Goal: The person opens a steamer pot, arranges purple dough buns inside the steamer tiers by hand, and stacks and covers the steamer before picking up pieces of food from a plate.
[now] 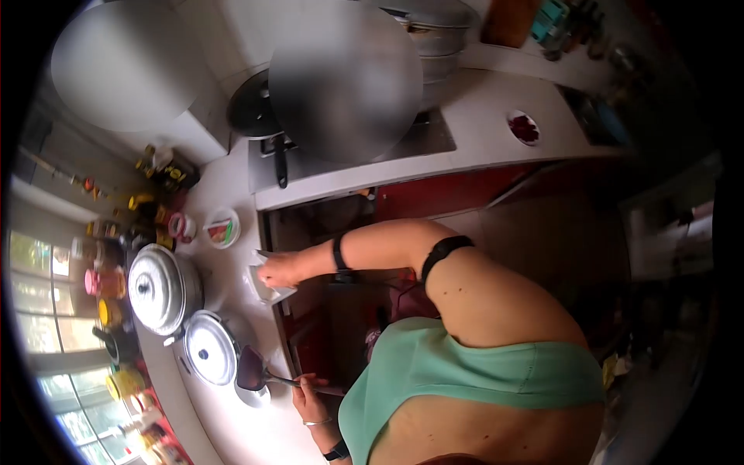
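My left hand [308,399] is closed round the handle of a dark spatula [250,367], whose head is over a small shiny dish [254,397] on the counter. My right hand [280,270] has its fingers closed on a white cloth-like piece [267,288] at the counter's edge; its exact material is unclear. Beside the spatula stands a lidded metal pot [211,348], with a larger lidded pot [159,288] behind it. A white plate [222,228] with a red and green packet lies beyond my right hand.
Jars [105,282] and bottles line the window side. A black pan [256,105] sits at the stove [434,132], partly covered by a blurred round patch. A small plate of dark red pieces [523,128] stands further along the counter [484,97]. Red cabinets [434,188] are below.
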{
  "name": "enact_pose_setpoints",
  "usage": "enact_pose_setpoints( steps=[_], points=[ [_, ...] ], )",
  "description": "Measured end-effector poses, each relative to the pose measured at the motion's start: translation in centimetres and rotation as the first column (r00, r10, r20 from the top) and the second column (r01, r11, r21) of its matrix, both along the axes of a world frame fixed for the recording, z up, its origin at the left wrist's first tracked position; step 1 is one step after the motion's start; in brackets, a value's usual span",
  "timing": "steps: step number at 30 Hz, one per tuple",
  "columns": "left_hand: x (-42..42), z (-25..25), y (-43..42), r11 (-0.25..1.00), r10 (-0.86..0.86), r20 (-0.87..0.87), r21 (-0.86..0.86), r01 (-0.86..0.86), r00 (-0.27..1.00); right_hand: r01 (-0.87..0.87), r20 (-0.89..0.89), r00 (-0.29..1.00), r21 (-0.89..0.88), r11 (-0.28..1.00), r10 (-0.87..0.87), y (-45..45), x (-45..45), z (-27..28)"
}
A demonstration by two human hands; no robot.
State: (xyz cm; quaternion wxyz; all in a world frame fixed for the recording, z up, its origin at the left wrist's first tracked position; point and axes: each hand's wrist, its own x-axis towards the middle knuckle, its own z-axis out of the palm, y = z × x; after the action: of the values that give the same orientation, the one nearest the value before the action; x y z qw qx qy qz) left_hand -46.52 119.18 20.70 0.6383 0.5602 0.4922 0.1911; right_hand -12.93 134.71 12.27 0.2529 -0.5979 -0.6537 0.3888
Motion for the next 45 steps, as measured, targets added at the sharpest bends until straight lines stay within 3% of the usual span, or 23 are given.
enact_pose_setpoints(
  steps=[3,7,10,13,16,17,23,24,26,28,30,31,32,34,36,37,40,41,45],
  points=[
    [1.5,-0.7,1.8,0.993,-0.118,0.022,0.024,0.118,0.993,0.037,-0.043,0.998,-0.049,0.998,-0.040,-10.0,6.4,6.0],
    [4.3,-1.6,3.3,0.963,-0.263,0.016,0.062,0.261,0.965,0.327,-0.132,0.919,-0.276,0.904,-0.373,-21.9,14.4,10.5],
    [6.4,-3.2,3.6,0.937,-0.350,0.002,0.026,0.350,0.937,0.611,-0.117,0.727,-0.340,0.715,-0.676,-29.4,20.7,10.1],
    [9.2,-5.1,3.0,0.934,-0.356,-0.006,-0.023,0.356,0.934,0.760,-0.073,0.562,-0.349,0.549,-0.824,-36.4,27.9,12.1],
    [12.6,-6.0,1.9,0.940,-0.341,-0.065,-0.053,0.338,0.938,0.863,-0.112,0.419,-0.260,0.433,-0.901,-41.9,36.7,11.6],
    [13.8,-6.4,1.2,0.948,-0.305,0.007,-0.088,0.304,0.952,0.899,-0.135,0.339,-0.247,0.363,-0.931,-43.1,39.3,11.8],
    [19.9,-8.4,-2.0,0.961,-0.251,-0.044,-0.135,0.243,0.967,0.978,-0.172,0.183,-0.065,0.197,-0.968,-47.5,55.6,10.7],
    [20.6,-8.5,-2.5,0.963,-0.225,-0.064,-0.168,0.212,0.972,0.976,-0.180,0.188,-0.073,0.203,-0.966,-47.7,57.9,10.2],
    [22.7,-7.3,-4.2,0.973,-0.178,-0.106,-0.166,0.159,0.978,0.994,-0.181,0.081,-0.058,0.093,-0.980,-48.0,61.7,9.4],
    [24.1,-7.2,-5.6,0.984,-0.045,-0.099,-0.174,0.028,0.994,0.993,-0.196,0.088,-0.058,0.101,-0.977,-48.3,65.0,8.2],
    [25.2,-5.5,-7.1,0.983,-0.014,-0.121,-0.186,-0.009,0.993,0.996,-0.168,-0.031,-0.093,-0.015,-0.985,-48.3,67.9,6.7],
    [25.7,-4.6,-7.9,0.986,0.004,-0.102,-0.164,-0.020,0.995,1.000,-0.062,-0.011,-0.014,-0.010,-0.998,-48.6,70.6,3.7],
    [26.2,-4.1,-8.7,0.989,0.019,-0.083,-0.141,-0.031,0.996,1.000,-0.063,0.001,-0.020,0.002,-0.998,-48.7,71.5,3.3],
    [23.8,-6.5,-8.9,0.996,-0.014,-0.110,-0.091,0.004,0.994,0.979,-0.128,-0.146,-0.159,-0.125,-0.981,-49.1,72.9,2.5],
    [19.4,-12.1,-8.1,0.991,-0.035,-0.189,-0.130,0.010,0.981,0.976,0.149,0.074,0.191,0.102,-0.986,-51.1,79.3,-6.6],
    [19.3,-12.3,-8.7,0.997,0.005,-0.234,-0.078,-0.024,0.972,0.971,0.240,0.083,0.197,0.133,-0.967,-51.3,79.9,-7.0],
    [18.5,-11.9,-9.9,0.997,-0.023,-0.317,-0.081,-0.003,0.948,0.972,0.300,0.134,0.144,0.184,-0.944,-51.8,81.5,-7.6],
    [18.3,-11.7,-10.5,0.997,-0.020,-0.335,-0.078,-0.006,0.942,0.987,0.195,0.047,0.142,0.076,-0.980,-51.9,81.9,-7.5],
    [19.8,-12.4,-12.1,0.993,0.015,-0.318,-0.106,-0.051,0.948,0.988,0.254,0.081,0.105,0.111,-0.964,-53.0,83.0,-5.7]
  ],
)
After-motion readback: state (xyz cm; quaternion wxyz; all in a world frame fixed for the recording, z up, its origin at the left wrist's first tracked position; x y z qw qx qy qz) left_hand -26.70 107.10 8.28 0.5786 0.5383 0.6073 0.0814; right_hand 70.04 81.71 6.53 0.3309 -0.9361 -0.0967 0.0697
